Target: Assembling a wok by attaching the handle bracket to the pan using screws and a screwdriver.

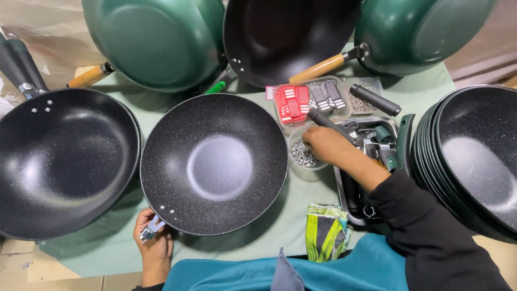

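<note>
Nearest me, my left hand (pixel 154 243) grips the pan's (pixel 214 163) handle stub (pixel 151 229) at the worktop's near edge; my right hand (pixel 326 145), fingers pinching, dips into the screw cup (pixel 305 156) rightward.

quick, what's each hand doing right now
Left hand: closed on the metal handle bracket of the speckled black wok.
Right hand: fingertips in the small bowl of silver fasteners; grip unclear.

free: green cloth (pixel 269 237) front strip | blocked: pans (pixel 215 161) left, centre, right
</note>
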